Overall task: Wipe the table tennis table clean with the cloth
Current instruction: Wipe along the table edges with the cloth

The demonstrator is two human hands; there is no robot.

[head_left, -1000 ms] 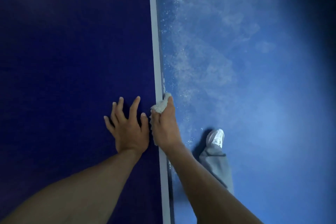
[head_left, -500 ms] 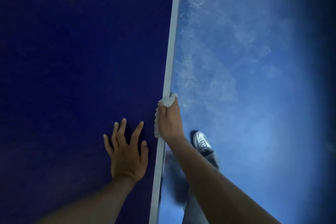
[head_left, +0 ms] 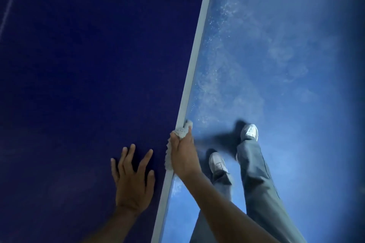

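The dark blue table tennis table [head_left: 83, 89] fills the left of the head view, with its pale edge stripe [head_left: 194, 61] running from top right to bottom middle. My right hand [head_left: 183, 156] grips a crumpled whitish cloth [head_left: 182, 130] and holds it against that edge; part of the cloth sticks out to the left of the hand. My left hand [head_left: 133, 178] lies flat on the table top with fingers spread, just left of the edge and a little nearer to me than the right hand.
Right of the table edge is a light blue floor [head_left: 296, 85] with pale dusty smears. My legs in grey trousers [head_left: 258, 187] and two white shoes [head_left: 249, 131] stand on it close to the table. A faint white line [head_left: 9, 4] crosses the table's far left.
The view has tilted, so the table edge now slants more to the right. Both hands have kept their place on the table and the edge. A second leg and shoe have come into view.
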